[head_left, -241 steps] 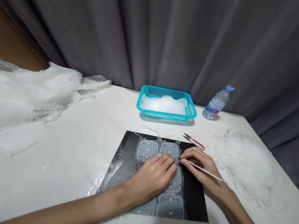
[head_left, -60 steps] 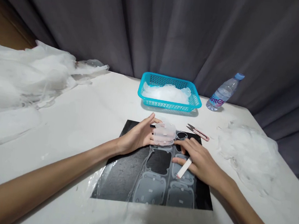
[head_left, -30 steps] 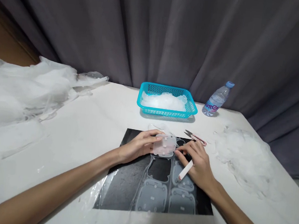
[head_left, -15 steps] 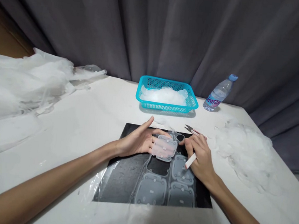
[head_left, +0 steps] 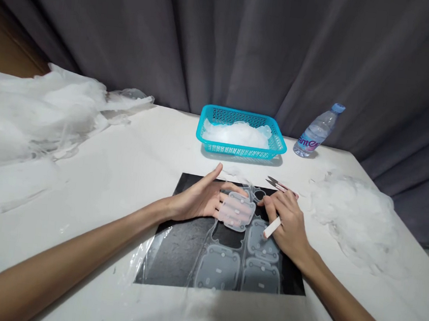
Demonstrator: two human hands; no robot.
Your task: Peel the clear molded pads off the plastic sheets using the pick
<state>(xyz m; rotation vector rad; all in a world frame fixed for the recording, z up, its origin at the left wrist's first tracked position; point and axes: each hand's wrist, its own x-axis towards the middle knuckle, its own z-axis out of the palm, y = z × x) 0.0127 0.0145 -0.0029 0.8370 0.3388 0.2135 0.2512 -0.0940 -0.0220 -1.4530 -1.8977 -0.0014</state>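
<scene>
The step in hand appears to be freeing and checking a single panel: a translucent piece is out on the left hand, above the upper middle of the black board. The left hand is spread wide, thumb raised clear, with the piece lying across its fingers, which show through it; the palm is not closed around it. The right hand is curled around a white stick, its far end hidden by the fingers, and the index fingertip is near a ring in the clear sheet. Whether that fingertip touches the sheet cannot be told. The sheet lies on the board, with three panels in it and an opening directly below the piece. The board rests on the counter. The snips lie at the board's far right corner. Toward the counter's far edge stands the basket, holding white film, with the bottle upright near the far right corner. Scrap lies along the right edge; a larger heap covers the left side. The next move seems to call for a light thumb grip on the piece's rim, with the stick kept clear of its surface.
</scene>
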